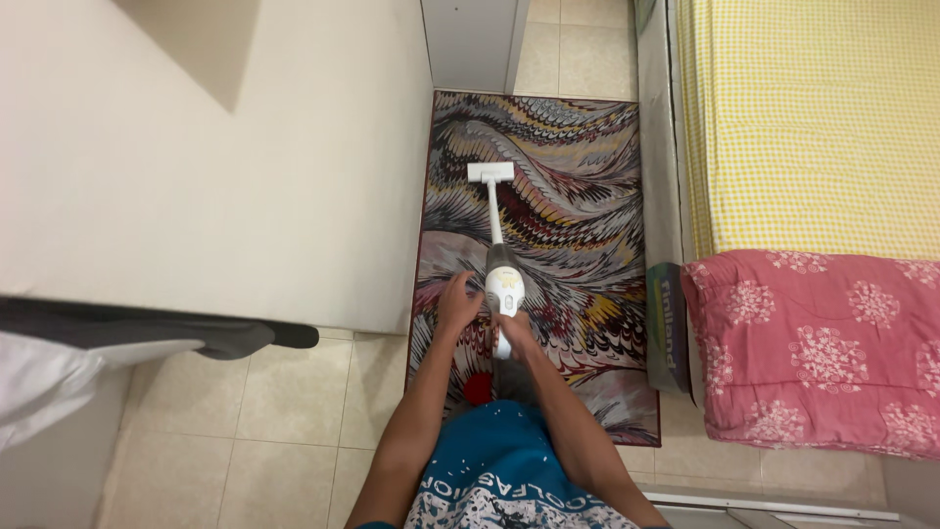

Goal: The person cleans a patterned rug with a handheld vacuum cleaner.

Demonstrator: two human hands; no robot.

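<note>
My right hand [513, 331] grips the handle of a white stick vacuum cleaner [503, 284]. Its thin tube runs away from me to a flat white floor head [491, 172], which rests on a patterned rug [578, 206] with swirling multicoloured feather shapes. My left hand [457, 300] hovers just left of the vacuum's body, fingers curled, and whether it touches the vacuum is unclear. Both forearms reach forward over the near end of the rug.
A tall cream wall or cabinet side [215, 167] bounds the rug on the left. A bed with a yellow checked sheet [803, 118] and a pink flowered quilt [813, 353] lies on the right. Beige floor tiles [274, 421] surround the rug; a green box [666, 323] leans by the bed.
</note>
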